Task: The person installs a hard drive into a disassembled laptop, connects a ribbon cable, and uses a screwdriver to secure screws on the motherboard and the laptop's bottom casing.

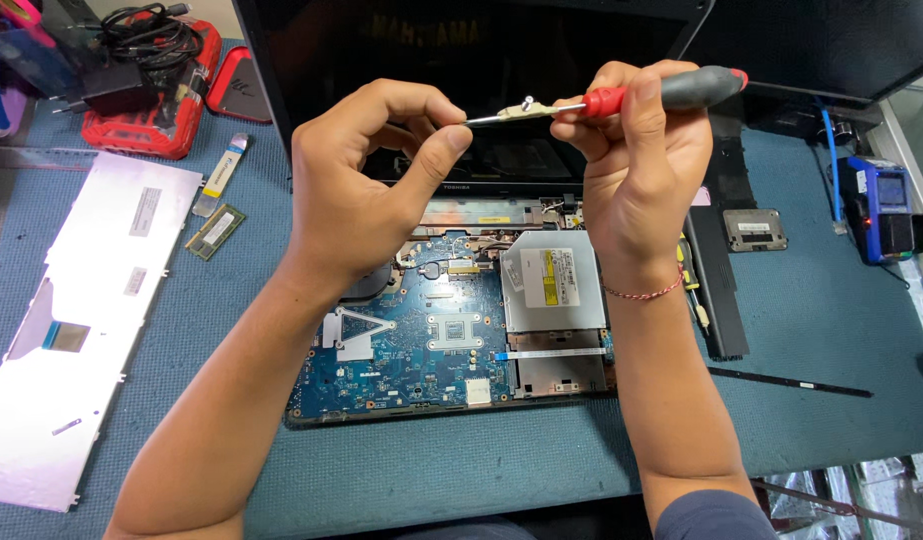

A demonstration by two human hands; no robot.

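My right hand (641,150) grips a screwdriver (671,92) with a red and grey handle, held level above an opened laptop (451,340). A small pale bracket with a screw (526,108) sits on the screwdriver's shaft. My left hand (371,180) pinches the shaft's tip between thumb and forefinger. Below both hands lies the laptop's bare blue circuit board (401,350) with a silver optical drive (553,280) at its right. The laptop's dark screen (461,50) stands upright behind.
A detached keyboard lies face down (71,320) at the left. A memory stick (216,232) and a flat cable piece (221,172) lie near it. A red case with black cables (146,85) sits back left. A black strip (716,260), small drive cover (754,229) and blue device (881,205) lie right.
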